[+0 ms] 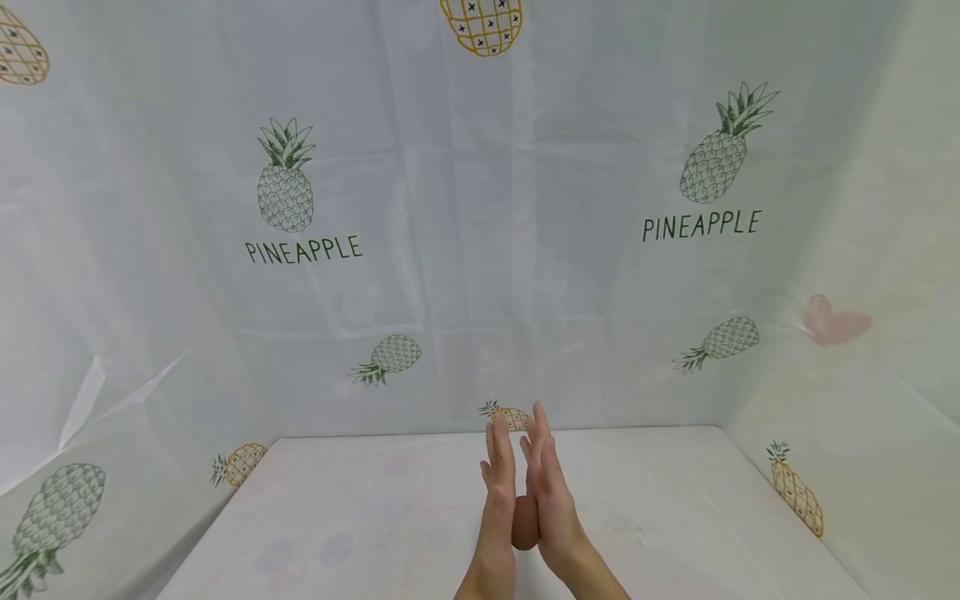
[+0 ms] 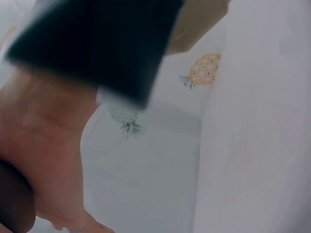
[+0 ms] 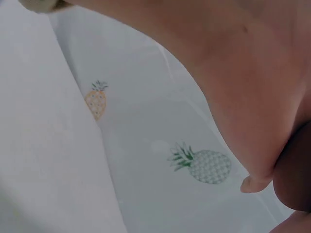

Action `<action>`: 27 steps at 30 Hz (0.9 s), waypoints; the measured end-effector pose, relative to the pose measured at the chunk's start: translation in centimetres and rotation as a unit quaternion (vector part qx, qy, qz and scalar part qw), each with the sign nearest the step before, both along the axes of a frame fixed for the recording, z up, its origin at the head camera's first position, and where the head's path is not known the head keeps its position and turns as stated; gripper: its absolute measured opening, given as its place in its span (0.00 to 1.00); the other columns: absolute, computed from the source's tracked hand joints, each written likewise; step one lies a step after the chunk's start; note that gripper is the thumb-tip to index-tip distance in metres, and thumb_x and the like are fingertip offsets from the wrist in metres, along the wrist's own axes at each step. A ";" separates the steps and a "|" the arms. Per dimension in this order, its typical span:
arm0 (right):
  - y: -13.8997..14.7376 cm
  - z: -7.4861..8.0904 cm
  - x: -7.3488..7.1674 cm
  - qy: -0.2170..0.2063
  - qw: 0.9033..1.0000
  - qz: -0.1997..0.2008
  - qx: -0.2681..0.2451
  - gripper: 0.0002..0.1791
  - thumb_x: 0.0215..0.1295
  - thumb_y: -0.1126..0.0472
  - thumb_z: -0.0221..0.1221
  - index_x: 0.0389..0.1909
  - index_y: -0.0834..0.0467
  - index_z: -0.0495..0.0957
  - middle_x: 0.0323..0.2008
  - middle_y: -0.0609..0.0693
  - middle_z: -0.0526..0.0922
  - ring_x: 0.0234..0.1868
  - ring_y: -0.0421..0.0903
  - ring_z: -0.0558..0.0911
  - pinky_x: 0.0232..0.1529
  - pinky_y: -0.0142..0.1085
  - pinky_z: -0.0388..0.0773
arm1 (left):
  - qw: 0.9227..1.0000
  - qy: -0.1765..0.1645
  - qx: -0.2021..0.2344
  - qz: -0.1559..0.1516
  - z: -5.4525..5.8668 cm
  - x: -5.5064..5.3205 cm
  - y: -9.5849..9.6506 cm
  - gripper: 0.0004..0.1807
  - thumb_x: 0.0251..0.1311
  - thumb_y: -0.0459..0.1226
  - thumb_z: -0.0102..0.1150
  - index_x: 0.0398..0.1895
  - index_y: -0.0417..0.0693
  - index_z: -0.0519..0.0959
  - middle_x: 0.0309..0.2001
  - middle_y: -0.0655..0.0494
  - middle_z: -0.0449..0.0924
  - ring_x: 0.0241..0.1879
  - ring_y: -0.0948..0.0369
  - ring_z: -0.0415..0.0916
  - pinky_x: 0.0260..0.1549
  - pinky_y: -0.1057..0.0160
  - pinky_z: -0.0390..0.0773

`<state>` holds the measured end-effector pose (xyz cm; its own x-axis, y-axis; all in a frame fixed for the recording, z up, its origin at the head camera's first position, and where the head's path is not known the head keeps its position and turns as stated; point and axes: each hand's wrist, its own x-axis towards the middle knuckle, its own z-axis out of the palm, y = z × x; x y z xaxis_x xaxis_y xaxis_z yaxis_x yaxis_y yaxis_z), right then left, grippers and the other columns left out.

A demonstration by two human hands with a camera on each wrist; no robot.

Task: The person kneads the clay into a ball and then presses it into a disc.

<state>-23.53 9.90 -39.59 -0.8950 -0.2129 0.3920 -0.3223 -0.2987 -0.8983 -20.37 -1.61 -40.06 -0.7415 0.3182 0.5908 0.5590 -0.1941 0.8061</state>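
Note:
A smooth brown rounded lump (image 1: pixel 526 525), perhaps modelling clay, sits between the palms of both hands above the white table. My left hand (image 1: pixel 498 487) presses its palm on the left side, fingers straight and pointing away. From the other side my right hand (image 1: pixel 553 496) presses likewise, its fingers extended. The fingertips of the two hands stand a little apart. In the left wrist view the brown lump (image 2: pixel 15 201) shows against the palm at the lower left edge. At the right edge of the right wrist view, the lump (image 3: pixel 294 170) touches the palm; much of it is hidden.
The white table (image 1: pixel 360 500) stretches under and around the hands. Behind it hangs a pale sheet (image 1: pixel 480 250) printed with pineapples, which also covers both sides. A dark, blurred object (image 2: pixel 107 43) crosses the top of the left wrist view.

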 end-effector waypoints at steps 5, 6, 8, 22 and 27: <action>-0.8 -0.1 0.7 0.003 0.999 0.030 0.020 0.32 0.85 0.37 0.17 0.85 0.31 0.28 0.86 0.47 0.27 0.85 0.63 0.29 0.75 0.73 0.23 | 1.000 0.005 0.002 0.016 0.5 -0.7 -0.8 0.32 0.83 0.48 0.11 0.87 0.72 0.30 0.86 0.72 0.19 0.82 0.69 0.12 0.70 0.35 0.06; -1.0 0.0 0.8 0.003 0.999 0.033 0.022 0.32 0.85 0.37 0.17 0.85 0.30 0.28 0.86 0.47 0.27 0.85 0.63 0.29 0.75 0.73 0.23 | 1.000 0.005 0.002 0.019 0.5 -0.9 -0.9 0.32 0.83 0.49 0.11 0.87 0.72 0.29 0.86 0.72 0.18 0.82 0.70 0.12 0.71 0.36 0.06; -1.2 0.0 1.1 0.007 0.999 0.041 0.024 0.31 0.86 0.38 0.16 0.85 0.30 0.27 0.86 0.47 0.26 0.85 0.63 0.28 0.75 0.73 0.22 | 1.000 0.002 0.005 0.022 0.5 -1.2 -1.1 0.31 0.83 0.50 0.11 0.86 0.73 0.29 0.85 0.72 0.18 0.81 0.71 0.11 0.71 0.39 0.06; -2.0 1.1 2.7 0.050 0.998 0.035 0.026 0.30 0.85 0.41 0.14 0.84 0.27 0.28 0.84 0.37 0.23 0.85 0.55 0.25 0.72 0.74 0.17 | 0.998 -0.030 0.004 0.047 -0.9 -3.7 -2.0 0.32 0.83 0.53 0.12 0.86 0.75 0.27 0.85 0.68 0.16 0.81 0.61 0.06 0.68 0.37 0.02; -1.6 1.5 3.0 0.067 0.997 0.016 0.031 0.31 0.84 0.42 0.13 0.85 0.30 0.27 0.85 0.37 0.25 0.85 0.51 0.27 0.71 0.73 0.16 | 0.998 -0.044 -0.004 0.041 -1.5 -3.7 -1.5 0.31 0.83 0.52 0.13 0.85 0.76 0.27 0.85 0.70 0.18 0.82 0.63 0.08 0.67 0.36 0.02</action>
<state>-20.55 8.27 -38.08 -0.8275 -0.2686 0.4930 -0.4322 -0.2557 -0.8648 -24.11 -3.11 -41.54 -0.8146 0.2589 0.5191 0.4990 -0.1435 0.8546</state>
